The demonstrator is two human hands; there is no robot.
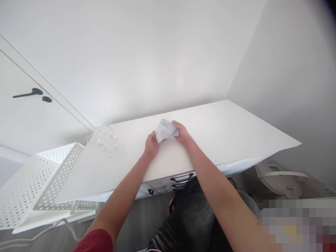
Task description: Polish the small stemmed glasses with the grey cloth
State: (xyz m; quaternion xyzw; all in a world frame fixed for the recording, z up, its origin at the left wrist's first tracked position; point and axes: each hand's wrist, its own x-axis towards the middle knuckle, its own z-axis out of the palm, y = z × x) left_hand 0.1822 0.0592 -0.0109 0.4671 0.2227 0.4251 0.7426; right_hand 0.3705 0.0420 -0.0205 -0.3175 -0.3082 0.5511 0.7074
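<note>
A small bunched piece of pale grey-white cloth [166, 130] is held between my two hands, over the middle of a white cabinet top [204, 129]. My left hand [152, 144] grips its left edge, fingers partly hidden behind the fabric. On the other side, my right hand [182, 132] pinches the right edge between thumb and fingers. A dark mark shows at the cloth's upper edge. Whether the cloth touches the surface beneath, I cannot tell.
Crumpled clear plastic [106, 140] lies on the cabinet's left end. White perforated racks [34, 185] stand left, near a door with a black handle [28, 93]. Black drawer pulls [181, 178] face me. A lidded bin-like container [278, 182] sits at the lower right.
</note>
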